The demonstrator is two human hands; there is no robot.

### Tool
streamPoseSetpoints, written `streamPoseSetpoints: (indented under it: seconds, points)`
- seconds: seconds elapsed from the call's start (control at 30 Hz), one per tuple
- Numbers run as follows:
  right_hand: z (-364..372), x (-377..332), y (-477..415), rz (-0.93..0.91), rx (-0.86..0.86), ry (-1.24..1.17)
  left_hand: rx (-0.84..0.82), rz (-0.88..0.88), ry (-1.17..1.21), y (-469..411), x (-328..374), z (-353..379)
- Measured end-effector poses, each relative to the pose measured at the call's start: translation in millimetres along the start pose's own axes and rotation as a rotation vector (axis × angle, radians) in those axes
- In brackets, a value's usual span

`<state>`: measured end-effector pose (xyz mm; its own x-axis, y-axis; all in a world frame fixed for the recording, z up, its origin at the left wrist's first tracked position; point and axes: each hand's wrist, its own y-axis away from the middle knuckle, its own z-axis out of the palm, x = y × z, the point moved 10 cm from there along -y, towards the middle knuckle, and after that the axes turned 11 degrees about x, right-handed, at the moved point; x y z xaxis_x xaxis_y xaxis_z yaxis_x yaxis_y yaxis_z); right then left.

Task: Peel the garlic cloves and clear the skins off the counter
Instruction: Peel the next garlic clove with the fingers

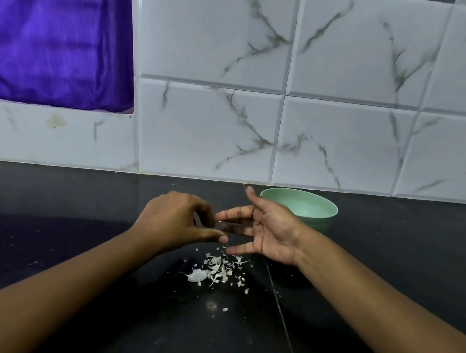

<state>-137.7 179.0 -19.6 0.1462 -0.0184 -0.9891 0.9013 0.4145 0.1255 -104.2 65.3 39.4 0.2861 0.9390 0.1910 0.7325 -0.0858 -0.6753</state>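
Observation:
A small heap of white garlic skins (pixel 216 270) lies on the black counter (pixel 73 245), with loose flakes scattered around it. Just above the heap hover both hands, close together. My left hand (pixel 177 222) is palm down, fingers curled, thumb and fingertips nearly meeting; I see nothing held in it. My right hand (pixel 263 232) is palm up and turned left, fingers spread, with nothing in it. No garlic clove is in view.
A pale green bowl (pixel 320 212) stands behind my right hand, near the marble-patterned tiled wall (pixel 267 64); its inside looks bare from here. A purple cloth (pixel 54 28) fills a window opening at the upper left. A seam (pixel 283 312) runs across the counter.

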Motion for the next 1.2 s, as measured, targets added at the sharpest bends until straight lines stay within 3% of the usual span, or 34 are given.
streamPoseSetpoints:
  seconds: [0.13,0.4,0.47,0.6,0.67,0.8,0.9,1.2]
  points:
    - [6.0,1.9,3.8,0.025,-0.045,0.007,0.036,0.056,-0.134,0.5,7.0,1.5]
    - [-1.2,-2.2,2.2,0.038,-0.025,-0.031,-0.095,0.16,-0.054,7.2,22.3,13.7]
    - [-2.7,-3.7,2.1,0.034,-0.031,-0.022,-0.156,0.141,0.042,7.5,20.4,16.8]
    - [-15.3,-9.5,0.5,0.004,0.012,-0.008,-0.251,-0.076,0.464,6.6,2.5,23.3]
    - [-22.9,-14.3,-0.1,-0.091,0.091,0.105,-0.239,-0.017,0.358,2.2,-4.0,20.0]
    - [-26.0,-40.5,6.2,-0.487,0.332,0.657,-0.149,0.084,0.12,-4.5,-9.4,4.0]
    - [-15.1,-50.1,11.0,-0.655,0.403,0.806,-0.089,0.084,0.083,-5.1,-4.5,-5.1]
    - [19.1,-35.3,-17.1,-0.68,0.222,1.134,-0.21,0.016,0.095,-5.2,-31.0,23.6]
